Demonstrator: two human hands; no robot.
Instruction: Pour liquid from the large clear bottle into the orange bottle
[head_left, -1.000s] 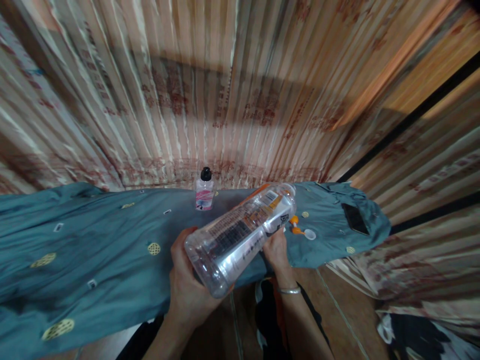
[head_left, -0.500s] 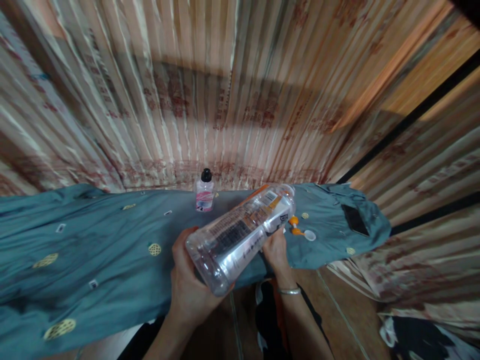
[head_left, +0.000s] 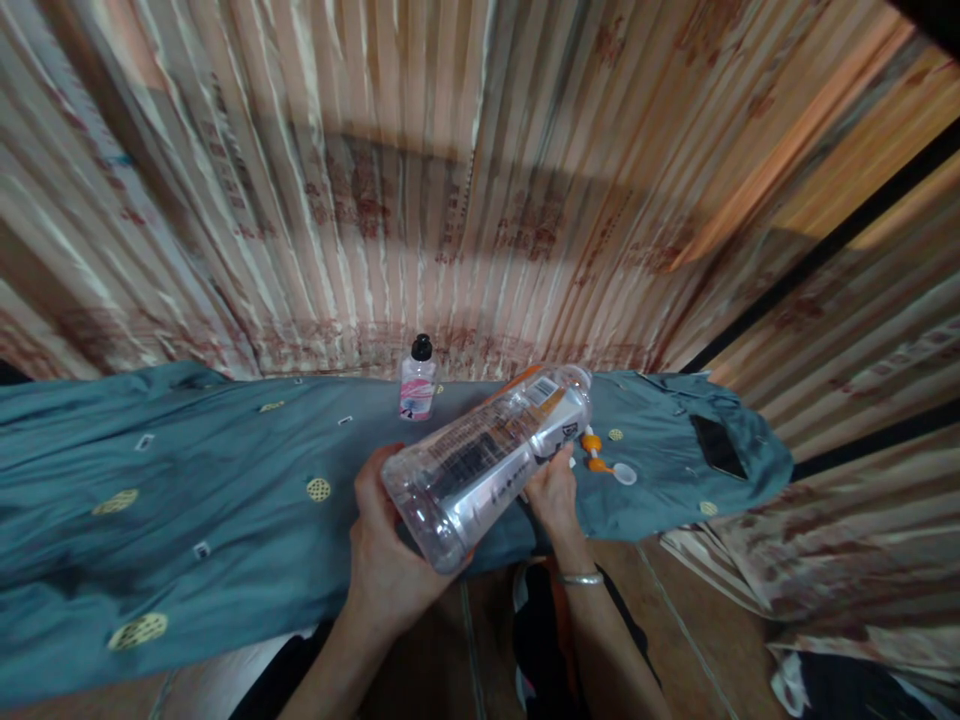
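A large clear plastic bottle [head_left: 491, 460] with a printed label lies tilted in the air over the cloth, its base toward me on the left and its neck toward the far right. My left hand [head_left: 390, 545] is wrapped around the base end. Near the label's right part, my right hand [head_left: 553, 490] grips the bottle from below; some of its fingers are hidden behind it. Just beyond the right hand lie an orange cap piece [head_left: 592, 443] and a small white round lid [head_left: 624, 474] joined to an orange part.
A small clear bottle [head_left: 418, 385] with a pink label and black cap stands at the back of the blue-green cloth [head_left: 247, 510]. A dark phone [head_left: 718, 446] rests at the right end. Pleated curtains [head_left: 420, 200] hang behind, and a black pole [head_left: 817, 245] slants at right.
The large bottle's base end has risen slightly, with both hands still on it. The whole view has shifted a little, so the cloth's objects appear further right.
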